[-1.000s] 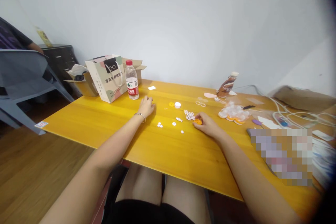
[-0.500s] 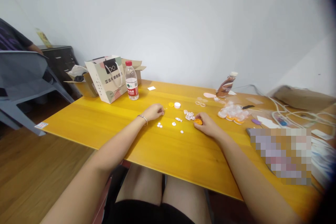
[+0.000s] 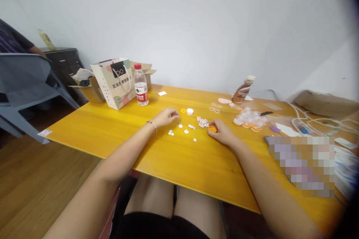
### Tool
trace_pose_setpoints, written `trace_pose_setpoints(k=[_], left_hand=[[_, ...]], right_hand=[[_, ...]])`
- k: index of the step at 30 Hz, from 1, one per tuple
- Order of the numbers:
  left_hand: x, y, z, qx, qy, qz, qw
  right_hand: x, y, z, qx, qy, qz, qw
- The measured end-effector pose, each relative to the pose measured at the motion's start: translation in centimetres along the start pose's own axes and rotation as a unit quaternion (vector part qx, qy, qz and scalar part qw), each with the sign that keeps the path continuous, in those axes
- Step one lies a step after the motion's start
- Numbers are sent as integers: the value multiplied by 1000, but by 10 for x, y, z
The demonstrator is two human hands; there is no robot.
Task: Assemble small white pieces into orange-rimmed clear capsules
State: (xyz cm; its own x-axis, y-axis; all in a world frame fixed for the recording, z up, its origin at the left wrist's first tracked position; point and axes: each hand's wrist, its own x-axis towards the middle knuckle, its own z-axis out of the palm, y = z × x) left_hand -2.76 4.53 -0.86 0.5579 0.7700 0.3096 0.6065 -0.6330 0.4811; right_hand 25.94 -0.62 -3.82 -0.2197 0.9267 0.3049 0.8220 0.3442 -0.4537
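Note:
My right hand (image 3: 220,132) grips an orange round disc (image 3: 212,129) between its fingers, close to the tabletop. Beside it lies a small pile of white cut-out pieces (image 3: 202,122). My left hand (image 3: 167,117), with a bracelet at the wrist, hovers over the table with fingers apart and nothing visible in them. Below its fingertips sits a small white knobbed piece (image 3: 180,126); a similar white piece (image 3: 186,131) is nearby. Tiny white discs (image 3: 171,133) lie below the left hand. Past its fingertips are a yellow disc (image 3: 183,111) and a white round piece (image 3: 190,111).
A water bottle (image 3: 141,86) and paper bag (image 3: 112,84) stand at the left. Toward the right are a brown drink bottle (image 3: 242,90), clear-and-orange plastic pieces (image 3: 249,120), white cables (image 3: 297,114) and a blurred-out flat object (image 3: 303,166). Someone's arm shows beyond a grey chair (image 3: 26,82).
My left hand has shifted slightly right and opened its fingers. A small white knobbed piece now lies on the table below it. My right hand keeps its hold on the orange disc.

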Motion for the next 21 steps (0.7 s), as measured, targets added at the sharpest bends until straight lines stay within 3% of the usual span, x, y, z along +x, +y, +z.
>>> trace_pose_setpoints(k=[5, 10, 15, 21], left_hand=[[6, -11, 18, 55, 30, 18, 998], [28, -17, 32, 98, 24, -33, 994], [49, -12, 34, 130, -4, -48, 990], [53, -7, 34, 109, 17, -73, 991]], right_hand=[[0, 1, 2, 9, 8, -5, 1000], [-1, 0, 0, 1, 4, 8, 1000], [-3, -2, -2, -5, 2, 9, 1000], [-2, 3, 0, -24, -16, 11, 1000]])
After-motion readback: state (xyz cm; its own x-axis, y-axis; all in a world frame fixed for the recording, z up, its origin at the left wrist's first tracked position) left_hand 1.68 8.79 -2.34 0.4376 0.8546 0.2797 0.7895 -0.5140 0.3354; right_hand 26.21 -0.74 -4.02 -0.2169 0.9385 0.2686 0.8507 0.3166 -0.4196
